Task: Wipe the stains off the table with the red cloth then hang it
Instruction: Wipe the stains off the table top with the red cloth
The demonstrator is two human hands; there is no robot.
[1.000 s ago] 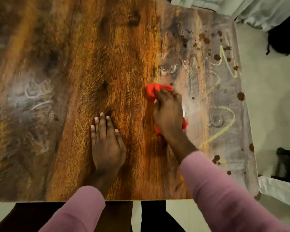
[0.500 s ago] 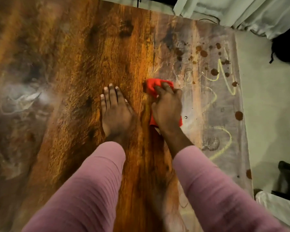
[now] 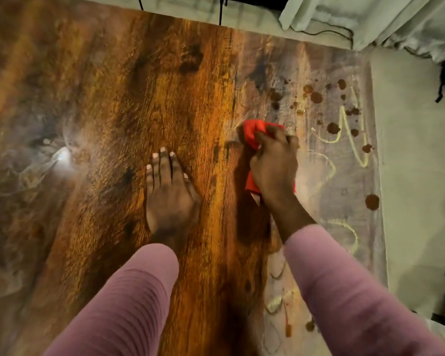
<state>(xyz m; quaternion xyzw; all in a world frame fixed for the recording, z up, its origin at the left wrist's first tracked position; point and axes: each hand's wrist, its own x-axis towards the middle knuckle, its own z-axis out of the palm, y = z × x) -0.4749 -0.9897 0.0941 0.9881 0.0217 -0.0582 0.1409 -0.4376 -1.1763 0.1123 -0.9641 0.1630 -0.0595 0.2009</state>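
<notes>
so over the last second the left hand (image 3: 168, 194) slid further up the table (image 3: 139, 98) and now lies flat, fingers straight, just beside the right hand (image 3: 274, 168). looks like a lean-in for more reach. the right hand is bunched round the cloth (image 3: 252, 132), pressing it onto the wood right at the edge of the grey strip (image 3: 344, 188), and it has barely shifted. the brown stains (image 3: 316, 97) and a yellow squiggle (image 3: 350, 140) beyond it are untouched, so i'd say the wiping is maybe halfway and hanging is a long way off.
</notes>
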